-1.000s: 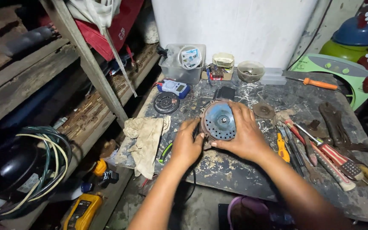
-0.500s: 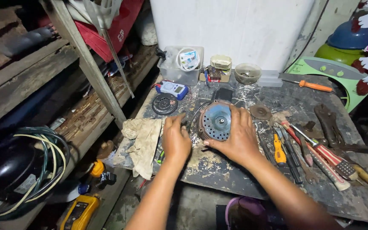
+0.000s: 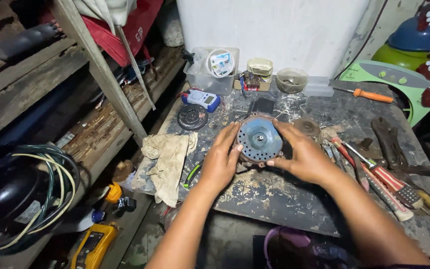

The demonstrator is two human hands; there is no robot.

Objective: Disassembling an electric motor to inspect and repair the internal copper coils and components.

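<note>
between both hands, motor point(image 3: 260, 139) mid-bench.

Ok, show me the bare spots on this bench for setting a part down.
Bare benchtop lies near the front edge, between the rag and the screwdrivers. Another patch sits below the orange-handled screwdriver. The back row, around the clear tub, is crowded, as is the right side.

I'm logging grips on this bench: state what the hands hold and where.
Both hands grip one thing: the round blue-grey perforated metal motor housing. The left hand clasps its left rim, the right hand its right rim, fingers curled over the edges.
</note>
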